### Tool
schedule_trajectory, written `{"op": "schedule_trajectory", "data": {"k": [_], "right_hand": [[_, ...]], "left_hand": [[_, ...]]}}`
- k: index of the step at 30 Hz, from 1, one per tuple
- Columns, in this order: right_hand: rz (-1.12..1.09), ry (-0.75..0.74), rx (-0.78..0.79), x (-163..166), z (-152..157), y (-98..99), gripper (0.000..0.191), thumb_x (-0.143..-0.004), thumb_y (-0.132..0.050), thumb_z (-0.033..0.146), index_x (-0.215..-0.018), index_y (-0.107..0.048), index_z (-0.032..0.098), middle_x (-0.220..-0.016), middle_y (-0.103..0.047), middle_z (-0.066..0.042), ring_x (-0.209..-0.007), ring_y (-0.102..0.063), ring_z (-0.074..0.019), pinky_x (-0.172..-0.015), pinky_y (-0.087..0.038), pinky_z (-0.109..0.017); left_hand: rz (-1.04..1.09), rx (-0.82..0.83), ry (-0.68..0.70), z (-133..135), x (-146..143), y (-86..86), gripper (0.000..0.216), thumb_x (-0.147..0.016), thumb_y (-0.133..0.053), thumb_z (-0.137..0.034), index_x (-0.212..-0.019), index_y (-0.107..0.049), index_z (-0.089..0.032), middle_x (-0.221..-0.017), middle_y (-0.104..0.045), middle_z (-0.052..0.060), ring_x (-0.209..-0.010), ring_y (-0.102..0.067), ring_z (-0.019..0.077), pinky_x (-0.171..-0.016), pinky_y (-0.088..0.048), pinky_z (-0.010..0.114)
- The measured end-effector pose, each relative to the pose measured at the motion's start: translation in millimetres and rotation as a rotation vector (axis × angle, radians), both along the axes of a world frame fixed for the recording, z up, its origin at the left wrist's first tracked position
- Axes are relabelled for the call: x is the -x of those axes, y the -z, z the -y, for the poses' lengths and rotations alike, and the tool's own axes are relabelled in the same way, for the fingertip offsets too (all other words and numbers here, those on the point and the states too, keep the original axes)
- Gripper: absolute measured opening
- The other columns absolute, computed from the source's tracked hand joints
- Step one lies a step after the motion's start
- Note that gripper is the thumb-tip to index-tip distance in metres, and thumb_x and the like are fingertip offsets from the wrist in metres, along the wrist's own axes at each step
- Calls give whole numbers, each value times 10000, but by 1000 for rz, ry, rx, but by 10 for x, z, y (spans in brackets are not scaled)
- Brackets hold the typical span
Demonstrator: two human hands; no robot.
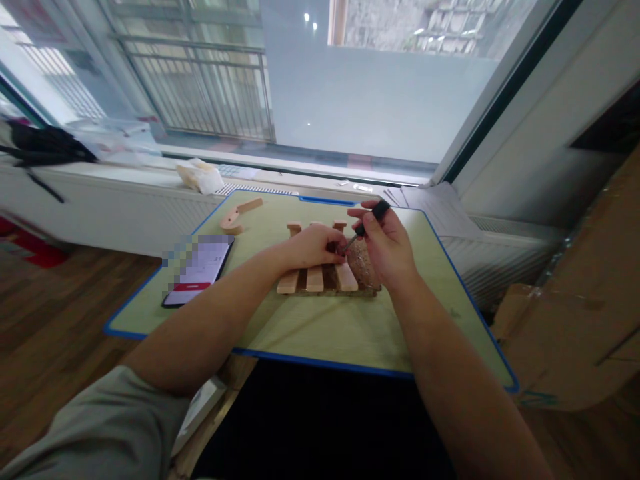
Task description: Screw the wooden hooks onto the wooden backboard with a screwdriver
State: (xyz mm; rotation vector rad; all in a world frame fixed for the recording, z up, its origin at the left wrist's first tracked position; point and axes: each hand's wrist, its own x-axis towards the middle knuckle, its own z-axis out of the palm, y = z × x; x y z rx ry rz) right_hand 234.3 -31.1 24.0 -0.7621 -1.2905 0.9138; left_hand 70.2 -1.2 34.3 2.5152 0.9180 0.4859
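Wooden slat rack (320, 273) lying flat mid-bench, slats' long axis running from near edge toward far edge. Left hand (313, 245) pressed on top of slats, fingers curled, steadying. Right hand (385, 247) clamped on small screwdriver (367, 220), dark handle up toward far edge, tip angled down-left to rack beside left fingertips; contact point probably a screw, too small to confirm. Phone (200, 270) near left edge.
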Motion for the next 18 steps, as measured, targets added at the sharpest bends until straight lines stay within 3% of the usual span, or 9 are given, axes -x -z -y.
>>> {"op": "schedule_trajectory", "data": {"k": [18], "right_hand": [[-11,-40,56,61,49,18,306,-792,-657,432,-1061,-592,300,-848,-668,16,-841,-637,-150,-826,-531,-363]], "left_hand": [[81,101,22,37,-9,-15,63,-730,-661,-195,-757,-663,-139,-677,-636,-8,-630,-556,106,-609,-404,230]]}}
